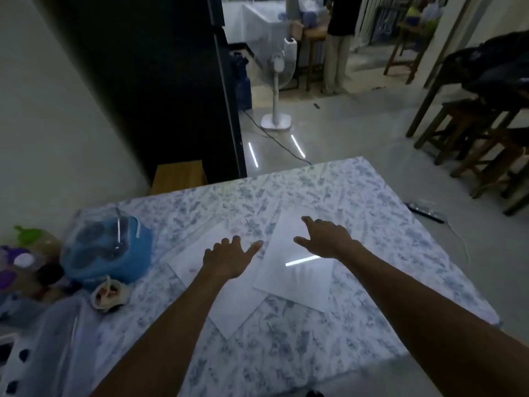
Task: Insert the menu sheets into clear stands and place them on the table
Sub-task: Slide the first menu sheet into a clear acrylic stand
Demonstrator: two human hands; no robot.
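Note:
Two white sheets lie on the floral tablecloth (pixel 315 184). The left sheet (pixel 229 308) lies flat, partly under the right one. The right sheet (pixel 297 279) looks glossy and reflects a strip of light, so it may sit in a clear stand lying flat; I cannot tell for sure. My left hand (pixel 226 257) hovers over the left sheet with fingers spread, holding nothing. My right hand (pixel 326 237) is spread above the far end of the glossy sheet, also holding nothing.
A blue lidded container (pixel 106 250), a small cloth bundle (pixel 110 293) and toys (pixel 20 262) crowd the table's left side. A standing fan (pixel 276 81) with its cable, a person's legs (pixel 336 58) and wooden stools (pixel 469 144) lie beyond. A dark object (pixel 426 212) lies on the floor right of the table.

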